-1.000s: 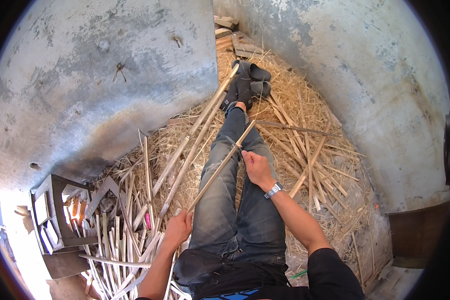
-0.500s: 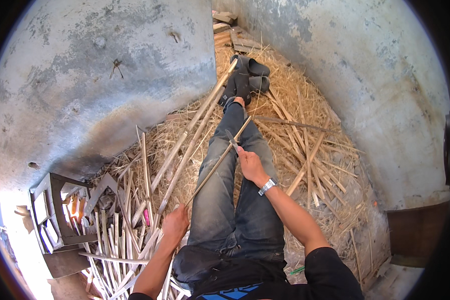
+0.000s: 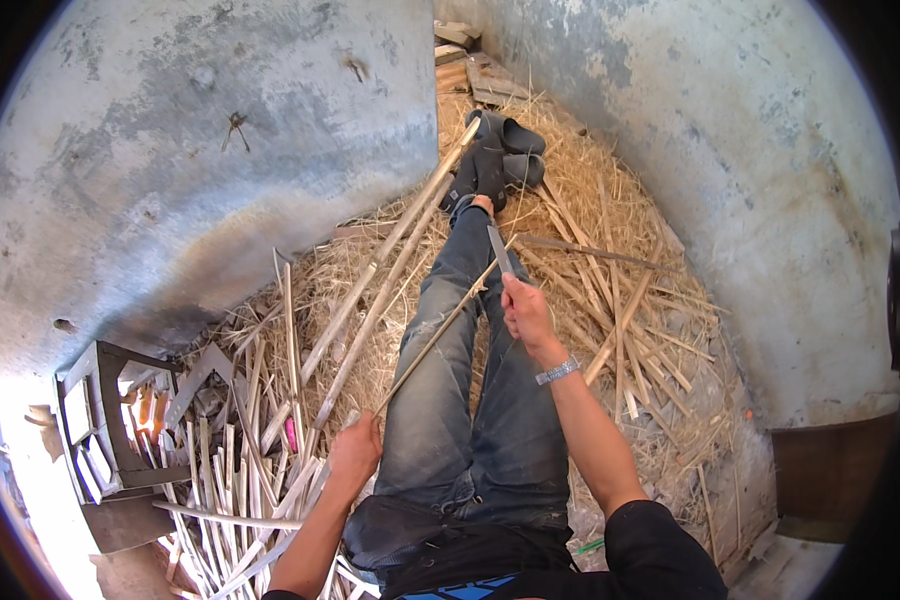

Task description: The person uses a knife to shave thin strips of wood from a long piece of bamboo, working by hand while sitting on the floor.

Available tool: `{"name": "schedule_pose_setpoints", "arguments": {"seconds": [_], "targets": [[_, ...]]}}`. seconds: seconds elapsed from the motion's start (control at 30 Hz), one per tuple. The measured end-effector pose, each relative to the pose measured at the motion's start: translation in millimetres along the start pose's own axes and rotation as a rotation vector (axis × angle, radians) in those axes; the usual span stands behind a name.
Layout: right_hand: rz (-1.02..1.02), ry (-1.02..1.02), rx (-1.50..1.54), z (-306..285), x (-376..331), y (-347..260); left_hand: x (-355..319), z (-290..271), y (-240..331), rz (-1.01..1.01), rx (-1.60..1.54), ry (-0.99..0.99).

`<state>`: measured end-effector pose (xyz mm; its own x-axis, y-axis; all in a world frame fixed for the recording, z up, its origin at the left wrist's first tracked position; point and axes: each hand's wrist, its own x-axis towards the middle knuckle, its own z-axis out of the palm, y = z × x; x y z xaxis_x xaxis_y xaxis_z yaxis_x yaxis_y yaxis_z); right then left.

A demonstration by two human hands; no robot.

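The left hand [image 3: 355,452] grips the near end of a stick [image 3: 430,347] slanting over the jeans [image 3: 435,405]; the right hand [image 3: 528,312] is wrapped round a knife [image 3: 496,240], blade crossing near the stick's far end; contact is hard to tell.

Can read no words, numbers or signs anywhere. Can make out only a bright blue angular printed emblem [image 3: 470,588] on the black fabric shirt [image 3: 660,550], cut off by the lower edge. Can also spot a small pale mark [image 3: 452,197] on the dark shoe [image 3: 460,184], too tiny to read. Cannot discern figures on the silver metal-link wristwatch [image 3: 558,371].
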<state>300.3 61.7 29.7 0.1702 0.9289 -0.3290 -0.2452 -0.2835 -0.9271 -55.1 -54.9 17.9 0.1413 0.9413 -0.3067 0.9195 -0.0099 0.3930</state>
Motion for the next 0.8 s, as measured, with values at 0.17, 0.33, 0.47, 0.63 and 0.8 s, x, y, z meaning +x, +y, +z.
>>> {"name": "schedule_pose_setpoints", "arguments": {"seconds": [0.17, 0.33, 0.47, 0.63, 0.8], "targets": [[-0.393, 0.176, -0.695, 31.8, -19.6, -15.6, -1.1, -1.4, -1.1, 0.021, 0.024, 0.04], [-0.462, 0.202, -0.709, 37.5, -8.3, -2.9, -3.8, 3.4, -0.4, 0.018, 0.041, 0.066], [-0.545, 0.158, -0.759, 27.9, 5.6, 5.2, -4.3, -0.4, 4.9, -0.003, 0.041, 0.048], [-0.302, -0.084, -0.487, 9.9, 6.0, -8.7, -2.7, -0.6, 2.6, -0.026, -0.009, -0.005], [-0.441, 0.229, -0.319, -3.9, 13.3, -13.5, 0.0, 4.4, -6.4, 0.043, -0.173, -0.017]]}}
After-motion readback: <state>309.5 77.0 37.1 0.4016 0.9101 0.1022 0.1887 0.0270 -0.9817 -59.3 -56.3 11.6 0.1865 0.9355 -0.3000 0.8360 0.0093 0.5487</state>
